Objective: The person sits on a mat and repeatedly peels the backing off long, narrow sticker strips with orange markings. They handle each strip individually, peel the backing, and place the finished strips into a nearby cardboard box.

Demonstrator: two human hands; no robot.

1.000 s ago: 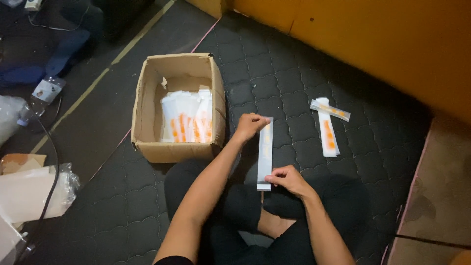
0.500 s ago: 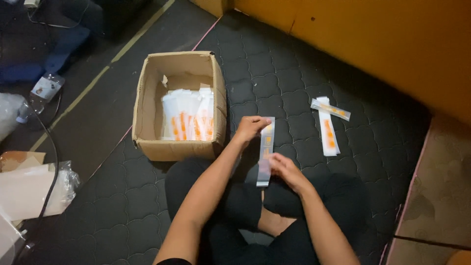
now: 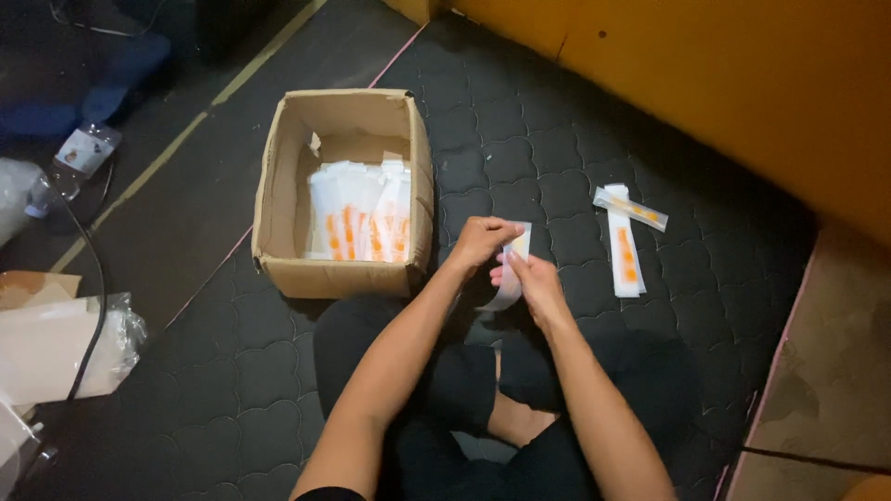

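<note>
Both hands, left hand and right hand, pinch one clear packet above the lap, bending it (box of identical ones sits alongside, handy).

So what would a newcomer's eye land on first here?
Both hands, left hand and right hand, pinch a long clear packet at centre. Left of them sits an open cardboard box of white-and-orange packets; two more packets lie on the dark mat to the right.
</note>
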